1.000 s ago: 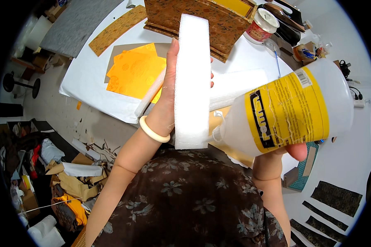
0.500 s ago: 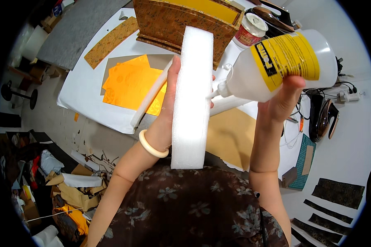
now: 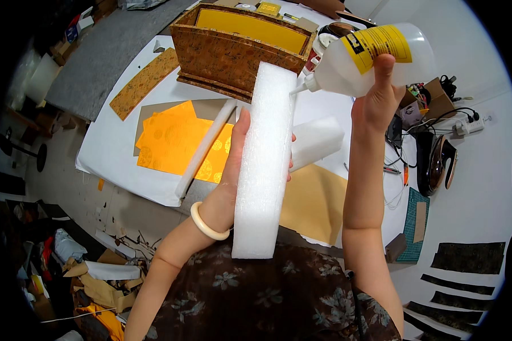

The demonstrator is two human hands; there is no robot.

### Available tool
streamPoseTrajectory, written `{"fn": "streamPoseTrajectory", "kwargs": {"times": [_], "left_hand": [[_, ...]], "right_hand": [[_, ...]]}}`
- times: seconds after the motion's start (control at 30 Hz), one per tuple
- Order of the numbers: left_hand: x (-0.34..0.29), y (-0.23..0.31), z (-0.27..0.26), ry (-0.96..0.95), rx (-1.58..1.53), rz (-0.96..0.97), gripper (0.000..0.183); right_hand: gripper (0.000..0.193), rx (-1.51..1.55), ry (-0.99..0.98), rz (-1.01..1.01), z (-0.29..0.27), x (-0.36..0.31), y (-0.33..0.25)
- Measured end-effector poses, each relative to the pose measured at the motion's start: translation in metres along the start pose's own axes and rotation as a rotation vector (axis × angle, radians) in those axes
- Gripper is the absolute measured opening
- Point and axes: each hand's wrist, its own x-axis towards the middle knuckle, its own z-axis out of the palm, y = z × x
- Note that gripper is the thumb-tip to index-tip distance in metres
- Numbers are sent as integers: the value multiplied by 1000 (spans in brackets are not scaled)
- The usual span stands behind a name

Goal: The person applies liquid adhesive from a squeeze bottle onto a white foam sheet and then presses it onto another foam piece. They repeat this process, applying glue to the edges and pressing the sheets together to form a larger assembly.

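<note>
Over the near edge of the white-covered table (image 3: 108, 148), as the head view shows, the left hand (image 3: 231, 170) grips a long white foam block (image 3: 265, 165), its thumb along the left side and fingertips showing at the right side. The block stands clear across the middle of the view, one narrow face turned up, its lower end just in front of the person's dark floral top (image 3: 250, 290). A cream bangle (image 3: 206, 223) circles the left wrist. The right hand (image 3: 376, 108) is closed around a translucent bottle (image 3: 341, 74) with a yellow label, thumb pressed over the label; the bottle is tipped so that its nozzle (image 3: 303, 86) points left at the upper right side of the block. Whether the tip touches the foam, I cannot tell. Toward the table's left corner lie orange sheets (image 3: 168, 136) on a grey board (image 3: 213, 107), with a slim white foam strip (image 3: 202, 153) across them. Farther back by the left edge is a curved patterned strip (image 3: 145, 82), and beside it, toward the far edge, a brown patterned box (image 3: 224, 57) with a yellow inside. Nearer the near edge, right of the block, is a tan sheet (image 3: 316, 204), with another piece of white foam (image 3: 321, 142) just behind it. By the right edge lies a green mat (image 3: 415, 213).
</note>
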Motion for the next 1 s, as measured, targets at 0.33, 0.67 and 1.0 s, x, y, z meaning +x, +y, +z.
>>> {"fn": "streamPoseTrajectory", "kwargs": {"times": [0.33, 0.67, 1.0], "left_hand": [[-2, -6, 4, -6, -29, -10, 77], [0, -7, 2, 39, 7, 6, 72], [-2, 4, 3, 0, -275, 5, 75]], "right_hand": [[67, -8, 1, -59, 16, 18, 1], [62, -14, -57, -160, 20, 14, 11], [98, 184, -98, 251, 24, -81, -58]]}}
